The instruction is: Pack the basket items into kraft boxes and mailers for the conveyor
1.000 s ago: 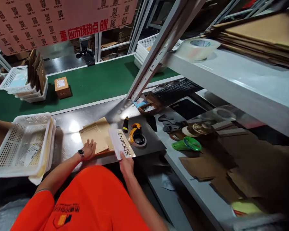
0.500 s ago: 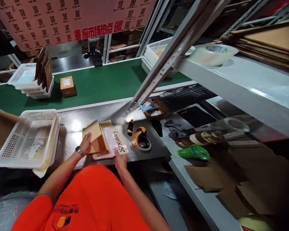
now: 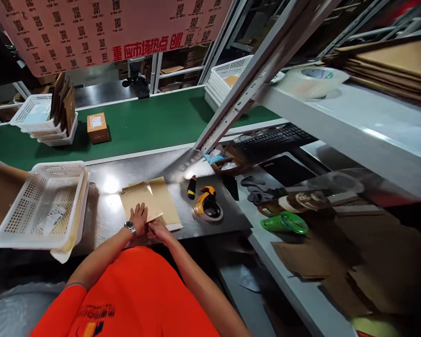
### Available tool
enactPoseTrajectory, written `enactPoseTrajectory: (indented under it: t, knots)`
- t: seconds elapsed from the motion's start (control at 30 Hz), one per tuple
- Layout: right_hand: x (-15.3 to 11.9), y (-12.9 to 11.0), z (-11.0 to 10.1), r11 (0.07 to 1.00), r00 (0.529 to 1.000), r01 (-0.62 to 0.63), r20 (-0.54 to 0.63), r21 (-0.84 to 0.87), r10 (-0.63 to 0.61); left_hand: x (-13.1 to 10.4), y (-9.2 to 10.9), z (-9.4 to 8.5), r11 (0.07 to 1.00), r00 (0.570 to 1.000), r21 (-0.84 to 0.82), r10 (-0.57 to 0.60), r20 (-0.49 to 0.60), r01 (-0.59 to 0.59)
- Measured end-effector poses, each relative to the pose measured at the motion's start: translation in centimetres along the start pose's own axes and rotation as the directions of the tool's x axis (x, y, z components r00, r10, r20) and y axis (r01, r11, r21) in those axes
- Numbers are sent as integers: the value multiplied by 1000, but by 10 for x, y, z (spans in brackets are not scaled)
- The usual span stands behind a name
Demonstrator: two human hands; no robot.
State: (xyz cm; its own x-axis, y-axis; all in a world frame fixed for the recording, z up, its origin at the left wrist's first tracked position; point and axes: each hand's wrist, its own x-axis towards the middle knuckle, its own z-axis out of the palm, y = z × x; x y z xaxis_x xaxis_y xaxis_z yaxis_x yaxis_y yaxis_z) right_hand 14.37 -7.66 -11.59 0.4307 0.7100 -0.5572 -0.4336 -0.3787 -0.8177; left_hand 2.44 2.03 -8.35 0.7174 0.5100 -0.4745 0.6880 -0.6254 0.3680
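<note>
A flat brown cardboard mailer (image 3: 161,199) lies on the metal bench in front of me, its left part folded over. My left hand (image 3: 139,219), with a watch on the wrist, rests on the folded part with its fingers spread flat. Close beside it, my right hand (image 3: 157,230) has its fingers closed at the mailer's near edge. The white Sbeauty packet is out of sight now. To the right of the mailer lie a black and yellow cutter (image 3: 191,187) and an orange and black tape dispenser (image 3: 208,204).
A white basket (image 3: 12,229) holding a labelled packet (image 3: 52,218) stands at left. Beyond the bench runs a green conveyor belt (image 3: 143,117) with a small brown box (image 3: 98,128) and stacked baskets (image 3: 45,124). A slanted metal post (image 3: 231,105) and a shelf (image 3: 382,126) rise at right.
The mailer's left part has been folded over and the white packet has gone from view. My left hand has moved right onto the cardboard; my right hand has shifted left to its near edge.
</note>
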Motion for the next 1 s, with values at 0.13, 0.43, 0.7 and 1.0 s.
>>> enactPoseTrajectory:
  t: [0.13,0.43,0.7,1.0]
  knots:
    - [-20,15,-30,978,977,-203,-56,46,205,0,-17,10,988,988,117,88,130,-103]
    - [21,22,16,936,956,-241,-104,256,275,18,-49,17,971,973,-61,233,1,-232]
    - [35,26,10,947,964,-152,-170,284,206,43,-66,-3,944,964,-290,81,-253,-156]
    - [24,11,-1,964,977,-157,-112,213,184,87,-81,-90,961,953,-128,-264,-148,246]
